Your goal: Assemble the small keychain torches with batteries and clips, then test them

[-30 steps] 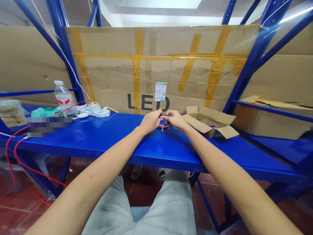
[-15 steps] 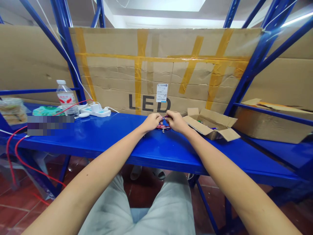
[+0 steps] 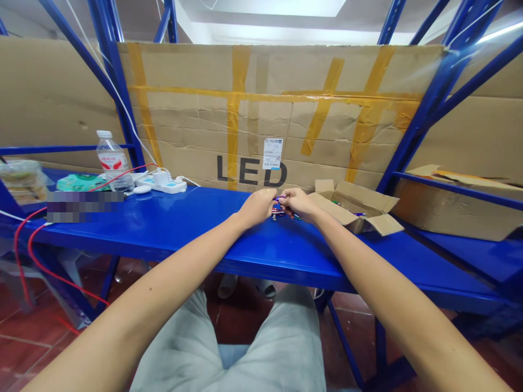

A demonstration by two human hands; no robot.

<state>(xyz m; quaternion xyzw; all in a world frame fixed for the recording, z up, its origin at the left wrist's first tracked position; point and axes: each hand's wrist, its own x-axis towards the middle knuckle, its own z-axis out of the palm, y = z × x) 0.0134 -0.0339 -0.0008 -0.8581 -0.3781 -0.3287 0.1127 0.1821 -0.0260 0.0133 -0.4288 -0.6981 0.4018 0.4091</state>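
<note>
My left hand (image 3: 258,207) and my right hand (image 3: 299,204) meet over the blue table, fingers closed. Between their fingertips is a small shiny purple piece (image 3: 278,198), too small to name exactly; both hands appear to grip it. Just below, on the tabletop, lie shiny red pieces (image 3: 278,212) with a silvery metal end, partly covered by my fingers. A bit of green and blue shows under my right hand. To the right of that hand stands an open cardboard box (image 3: 345,219) with a few small coloured items inside.
A blue metal table (image 3: 183,223) runs across, with a large taped cardboard sheet (image 3: 188,125) behind it. At left are a water bottle (image 3: 110,159), a white power strip (image 3: 171,185), a green packet (image 3: 79,182) and red cables (image 3: 30,245). Another carton (image 3: 457,209) stands far right.
My left hand has turned and shifted slightly right, its back now more toward me. The purple piece shows more clearly between the fingertips. Less of the red pieces is visible at left.
</note>
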